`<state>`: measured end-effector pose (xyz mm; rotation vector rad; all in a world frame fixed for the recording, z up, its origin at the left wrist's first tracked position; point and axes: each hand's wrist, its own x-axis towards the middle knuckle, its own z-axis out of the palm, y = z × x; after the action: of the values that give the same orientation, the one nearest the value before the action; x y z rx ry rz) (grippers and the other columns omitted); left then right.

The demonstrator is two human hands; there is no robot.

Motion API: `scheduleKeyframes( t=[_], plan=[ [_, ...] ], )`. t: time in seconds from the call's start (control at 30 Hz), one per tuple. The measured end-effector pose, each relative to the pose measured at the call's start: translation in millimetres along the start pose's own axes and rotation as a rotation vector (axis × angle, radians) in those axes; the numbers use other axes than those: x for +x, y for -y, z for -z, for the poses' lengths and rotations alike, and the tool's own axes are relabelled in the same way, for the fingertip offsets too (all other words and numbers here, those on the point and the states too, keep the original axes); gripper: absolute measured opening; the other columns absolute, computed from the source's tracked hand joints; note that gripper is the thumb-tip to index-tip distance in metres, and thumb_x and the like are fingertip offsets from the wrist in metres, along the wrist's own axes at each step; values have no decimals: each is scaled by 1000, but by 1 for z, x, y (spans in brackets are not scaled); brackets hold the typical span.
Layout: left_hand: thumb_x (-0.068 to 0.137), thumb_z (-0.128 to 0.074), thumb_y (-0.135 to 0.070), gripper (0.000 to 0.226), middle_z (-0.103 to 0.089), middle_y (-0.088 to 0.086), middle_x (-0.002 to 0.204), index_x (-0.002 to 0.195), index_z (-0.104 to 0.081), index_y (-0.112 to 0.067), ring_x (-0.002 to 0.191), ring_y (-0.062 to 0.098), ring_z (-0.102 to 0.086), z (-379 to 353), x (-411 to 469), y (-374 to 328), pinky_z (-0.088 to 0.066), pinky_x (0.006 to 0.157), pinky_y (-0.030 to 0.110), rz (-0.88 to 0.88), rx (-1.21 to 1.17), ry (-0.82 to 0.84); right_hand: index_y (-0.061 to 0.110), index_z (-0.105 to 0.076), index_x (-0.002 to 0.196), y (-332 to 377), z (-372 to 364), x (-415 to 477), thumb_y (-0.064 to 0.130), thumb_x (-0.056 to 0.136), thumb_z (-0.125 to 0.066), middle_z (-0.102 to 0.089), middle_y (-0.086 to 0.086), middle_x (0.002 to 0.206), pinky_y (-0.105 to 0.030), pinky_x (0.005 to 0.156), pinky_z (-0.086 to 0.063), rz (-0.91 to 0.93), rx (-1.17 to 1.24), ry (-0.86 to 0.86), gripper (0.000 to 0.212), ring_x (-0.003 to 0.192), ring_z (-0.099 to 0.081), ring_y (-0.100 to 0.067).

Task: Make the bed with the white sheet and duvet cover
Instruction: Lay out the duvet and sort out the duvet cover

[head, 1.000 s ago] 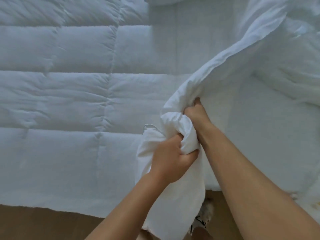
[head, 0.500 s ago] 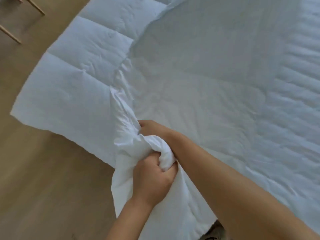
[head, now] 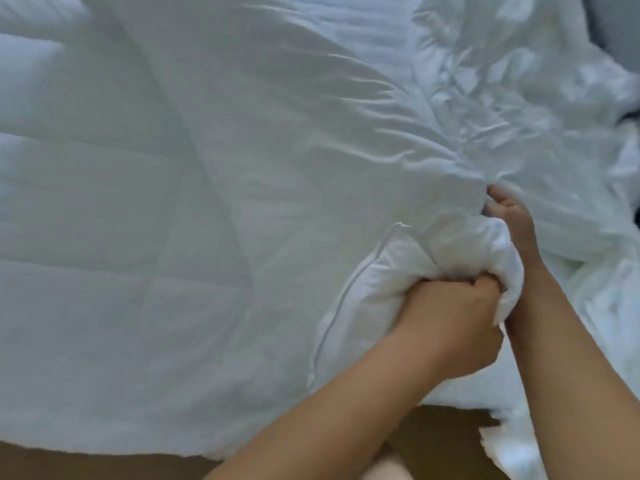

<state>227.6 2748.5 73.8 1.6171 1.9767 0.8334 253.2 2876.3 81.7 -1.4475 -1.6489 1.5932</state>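
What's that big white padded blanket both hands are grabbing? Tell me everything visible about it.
The white quilted duvet looks soft and puffy, stitched into large panels, with a thin piped seam along its edge. It lies spread out, its near edge over the brown wooden floor. One corner is bunched: the left hand grips the wad in a fist, the right hand grips fabric just beyond. Thinner wrinkled white cloth lies against it on the right.

Brown wooden floor (head: 69,464) along the bottom edge, dark grey surface (head: 620,19) top right; soft, even light
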Motion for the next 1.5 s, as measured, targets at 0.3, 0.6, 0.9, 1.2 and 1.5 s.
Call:
scheduleKeyframes(
  t=[0.3,0.6,0.9,1.2,1.5],
  plan=[
    [92,-50,-34,55,-34,12,143,139,-32,-10,137,28,-23,-207,36,-24,-18,112,47,-60,401,892,18,-50,119,-253,189,6,38,94,-52,-59,-5,116,-28,68,-47,-680,-12,-41,33,92,-59,-16],
    [90,-55,-39,77,-7,7,156,149,-9,-23,143,27,-10,-220,42,18,-21,110,50,-18,528,920,23,-54,104,-283,147,-45,18,79,-61,-61,2,90,-32,77,-48,-662,-203,-257,27,93,-62,-29],
    [90,-50,-50,73,-22,5,153,150,-15,-25,145,25,-8,-255,104,4,5,112,57,-439,744,828,22,-60,91,-282,193,-45,7,81,-52,-61,8,81,-17,57,-41,-480,-177,-56,20,77,-59,-13],
    [97,-21,-57,53,-65,3,115,109,-61,-24,105,23,-60,-229,144,29,-34,87,32,-196,1018,973,-2,-58,114,-290,231,-36,3,75,-64,-54,-23,110,-42,77,-43,-166,-802,-573,40,95,-50,-38],
    [86,-56,-33,39,-57,5,123,121,-54,-17,112,27,-54,-267,150,-29,-39,98,33,247,455,888,8,-51,81,-296,271,-29,-12,80,-42,-51,-7,83,-21,60,-28,-347,-523,-722,21,81,-49,-24]
  ],
)
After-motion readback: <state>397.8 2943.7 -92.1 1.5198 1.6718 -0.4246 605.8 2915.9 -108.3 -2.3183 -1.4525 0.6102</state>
